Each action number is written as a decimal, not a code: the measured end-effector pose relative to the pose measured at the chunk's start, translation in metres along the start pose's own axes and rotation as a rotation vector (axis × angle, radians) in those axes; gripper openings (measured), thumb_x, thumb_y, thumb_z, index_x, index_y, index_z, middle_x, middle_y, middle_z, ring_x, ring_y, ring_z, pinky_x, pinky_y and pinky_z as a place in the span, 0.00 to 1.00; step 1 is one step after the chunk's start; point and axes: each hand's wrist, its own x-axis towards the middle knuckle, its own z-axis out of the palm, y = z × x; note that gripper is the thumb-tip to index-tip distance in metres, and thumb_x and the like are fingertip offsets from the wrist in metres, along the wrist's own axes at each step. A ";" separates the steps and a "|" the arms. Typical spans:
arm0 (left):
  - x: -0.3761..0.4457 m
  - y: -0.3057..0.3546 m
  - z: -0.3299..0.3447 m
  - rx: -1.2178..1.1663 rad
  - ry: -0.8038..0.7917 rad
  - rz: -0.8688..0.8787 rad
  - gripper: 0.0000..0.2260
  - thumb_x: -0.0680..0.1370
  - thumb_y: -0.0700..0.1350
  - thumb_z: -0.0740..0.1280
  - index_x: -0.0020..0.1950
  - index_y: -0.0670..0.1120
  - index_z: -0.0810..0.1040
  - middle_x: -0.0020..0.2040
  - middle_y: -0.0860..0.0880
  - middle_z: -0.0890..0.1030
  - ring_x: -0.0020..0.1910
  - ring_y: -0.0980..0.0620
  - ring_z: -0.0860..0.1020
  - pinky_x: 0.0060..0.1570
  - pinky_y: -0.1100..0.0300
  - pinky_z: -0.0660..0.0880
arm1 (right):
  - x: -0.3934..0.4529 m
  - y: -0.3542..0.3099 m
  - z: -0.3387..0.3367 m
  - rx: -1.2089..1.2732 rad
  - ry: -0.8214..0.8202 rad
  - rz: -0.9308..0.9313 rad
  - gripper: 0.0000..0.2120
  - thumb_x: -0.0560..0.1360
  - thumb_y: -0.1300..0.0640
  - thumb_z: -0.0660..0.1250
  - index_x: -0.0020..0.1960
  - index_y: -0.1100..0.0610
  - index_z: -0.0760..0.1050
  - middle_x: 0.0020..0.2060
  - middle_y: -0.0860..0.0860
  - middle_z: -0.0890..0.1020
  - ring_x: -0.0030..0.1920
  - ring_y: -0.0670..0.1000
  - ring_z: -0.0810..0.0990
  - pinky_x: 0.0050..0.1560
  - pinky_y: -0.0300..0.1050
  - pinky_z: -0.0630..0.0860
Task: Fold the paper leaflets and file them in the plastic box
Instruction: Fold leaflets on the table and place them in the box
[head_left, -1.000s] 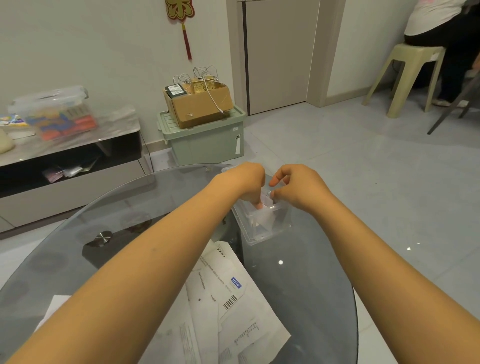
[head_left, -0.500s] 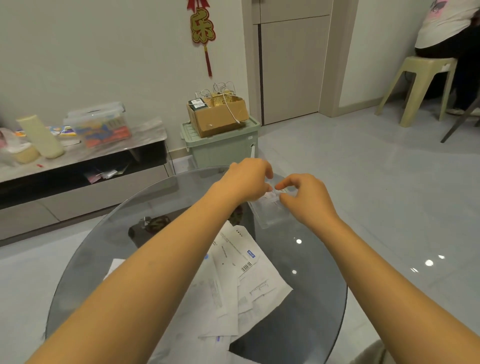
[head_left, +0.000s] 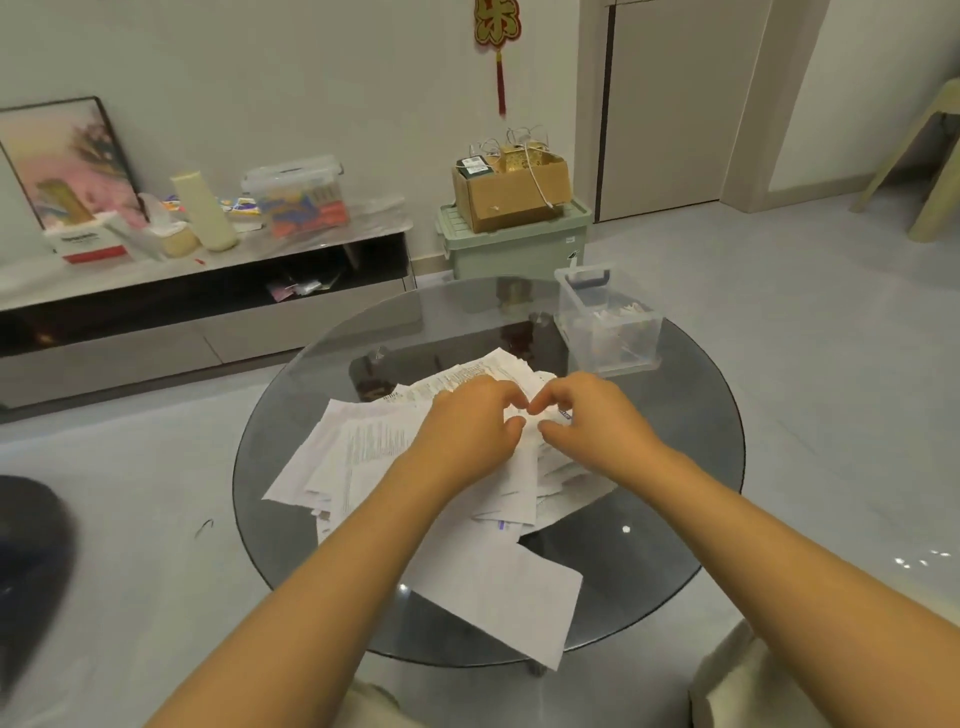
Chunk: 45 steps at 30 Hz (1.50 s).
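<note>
Both hands are down on the leaflets (head_left: 415, 467), which sit in a loose heap mid-counter (head_left: 675, 467), just on the near side of the box (head_left: 608, 325). The left hand (head_left: 470, 436) and right hand (head_left: 587, 426) are almost touching each other, fingers curled, and they look to be pinching the top sheet between thumb and fingers, though the sheet is mostly hidden under the knuckles so I can't swear each grip has actually closed on paper. My guess is two hands are on one sheet so it can be peeled off the heap without dragging its neighbours, then creased.

The box stands open at the far edge of the counter, well clear of the heap, so nothing gets knocked while folding. It already has some folded paper in it, kind of hard to make out through the plastic.

Difference from half a second ago: both hands were up at the box then, fiddling at its rim with a folded piece. Now they've pulled back to the heap. So one leaflet seems filed, next one being started.
</note>
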 end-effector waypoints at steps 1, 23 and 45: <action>-0.003 -0.005 0.002 0.001 0.000 -0.015 0.12 0.79 0.47 0.62 0.62 0.52 0.76 0.62 0.51 0.76 0.59 0.51 0.75 0.63 0.50 0.69 | 0.000 -0.002 0.005 -0.003 -0.021 -0.004 0.12 0.73 0.59 0.65 0.55 0.49 0.78 0.56 0.48 0.76 0.56 0.49 0.75 0.50 0.41 0.70; -0.043 -0.060 0.010 0.071 -0.233 -0.141 0.33 0.74 0.58 0.66 0.75 0.54 0.56 0.72 0.51 0.58 0.71 0.49 0.58 0.68 0.54 0.58 | -0.001 -0.007 0.042 -0.088 -0.125 -0.249 0.14 0.74 0.50 0.66 0.60 0.44 0.75 0.57 0.44 0.77 0.60 0.47 0.70 0.62 0.43 0.66; -0.044 -0.080 0.023 -0.109 -0.128 0.086 0.26 0.71 0.58 0.70 0.68 0.58 0.69 0.66 0.56 0.63 0.67 0.54 0.61 0.69 0.55 0.60 | -0.021 0.005 0.034 -0.171 -0.295 -0.073 0.14 0.69 0.48 0.72 0.48 0.51 0.71 0.43 0.46 0.74 0.44 0.48 0.73 0.42 0.41 0.67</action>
